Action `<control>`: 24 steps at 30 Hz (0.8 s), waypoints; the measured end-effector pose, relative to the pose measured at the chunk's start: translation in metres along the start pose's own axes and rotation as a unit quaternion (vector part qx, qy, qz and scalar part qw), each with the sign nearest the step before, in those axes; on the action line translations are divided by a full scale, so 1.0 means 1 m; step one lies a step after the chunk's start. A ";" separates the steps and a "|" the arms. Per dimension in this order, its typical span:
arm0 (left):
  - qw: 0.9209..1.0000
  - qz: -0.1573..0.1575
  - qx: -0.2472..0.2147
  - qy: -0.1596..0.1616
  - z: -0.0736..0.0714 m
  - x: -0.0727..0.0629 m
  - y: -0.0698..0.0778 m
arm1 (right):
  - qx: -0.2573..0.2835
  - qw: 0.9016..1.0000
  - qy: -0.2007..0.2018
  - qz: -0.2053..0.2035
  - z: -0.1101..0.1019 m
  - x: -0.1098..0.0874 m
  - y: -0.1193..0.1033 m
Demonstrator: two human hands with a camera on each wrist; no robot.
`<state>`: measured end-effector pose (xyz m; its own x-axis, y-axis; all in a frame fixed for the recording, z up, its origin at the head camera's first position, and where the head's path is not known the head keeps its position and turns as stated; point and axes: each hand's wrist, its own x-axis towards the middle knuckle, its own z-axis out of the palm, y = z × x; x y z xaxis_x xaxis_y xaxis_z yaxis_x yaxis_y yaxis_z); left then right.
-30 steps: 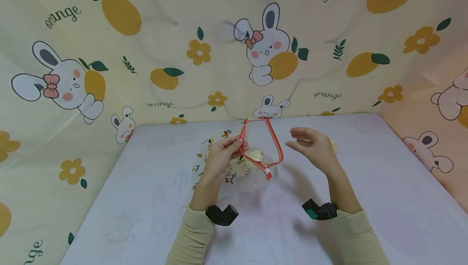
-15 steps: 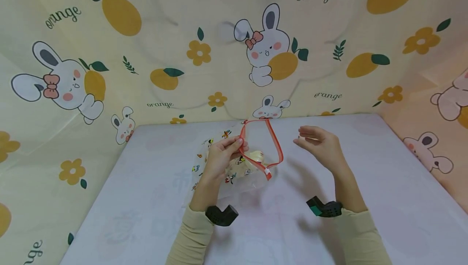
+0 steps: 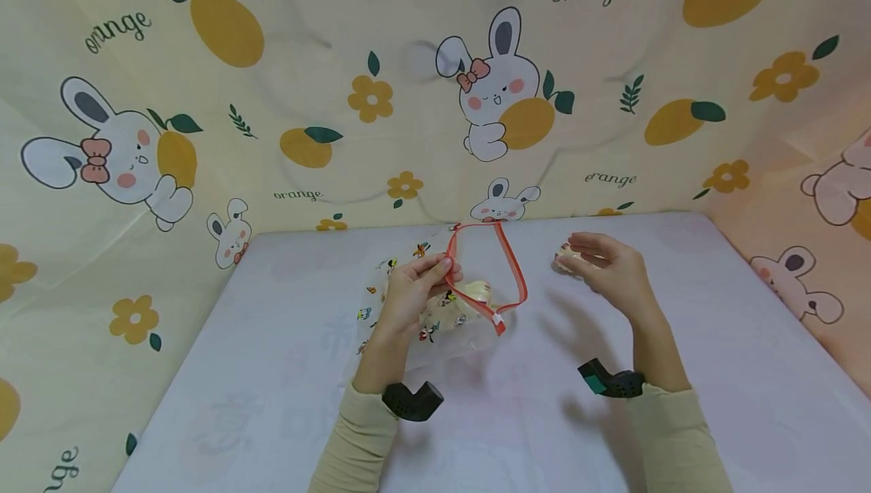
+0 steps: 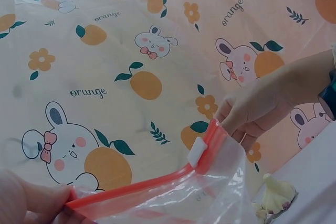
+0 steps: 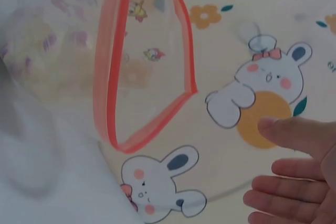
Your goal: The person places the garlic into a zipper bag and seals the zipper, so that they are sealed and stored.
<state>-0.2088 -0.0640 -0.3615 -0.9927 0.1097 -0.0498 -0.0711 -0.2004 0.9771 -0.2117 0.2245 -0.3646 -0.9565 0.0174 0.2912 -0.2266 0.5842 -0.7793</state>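
Clear plastic bag [image 3: 469, 342] w/ small cartoon prints lies on the white table [image 3: 272, 342], spread beside & beyond the L hand [image 3: 416, 293], whose thumb & fingers pinch its red rim [image 3: 515, 262]. The rim makes a gaping loop just R of that hand; the white slider [image 3: 497, 318] sits at the loop's near corner, R of & a bit below the L fingertips. Pale lump [image 3: 479, 291], prob. a bulb too, shows thru the film, also just R of the L hand.

R hand [image 3: 612, 270] is well apart from the bag, thumb & fingers held apart. Garlic bulb [image 3: 566, 260] is at its fingertips, partly hidden behind them in the head view; can't tell if they touch. L-wrist view puts it on the tabletop.
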 end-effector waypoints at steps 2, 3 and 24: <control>1.000 0.000 -0.001 -0.001 0.000 0.000 0.000 | 0.001 1.000 -0.001 -0.001 0.000 0.001 0.003; 1.000 -0.001 -0.001 -0.001 0.000 0.000 0.000 | 0.000 1.000 0.001 -0.003 0.000 0.001 0.005; 1.000 0.000 0.001 -0.006 -0.001 0.001 0.000 | -0.018 0.999 0.022 0.018 -0.008 0.008 0.035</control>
<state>-0.2095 -0.0648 -0.3619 -0.9914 0.1215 -0.0482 -0.0719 -0.1986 0.9774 -0.2256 0.2519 -0.3854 -0.9549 0.0742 0.2874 -0.1843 0.6107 -0.7701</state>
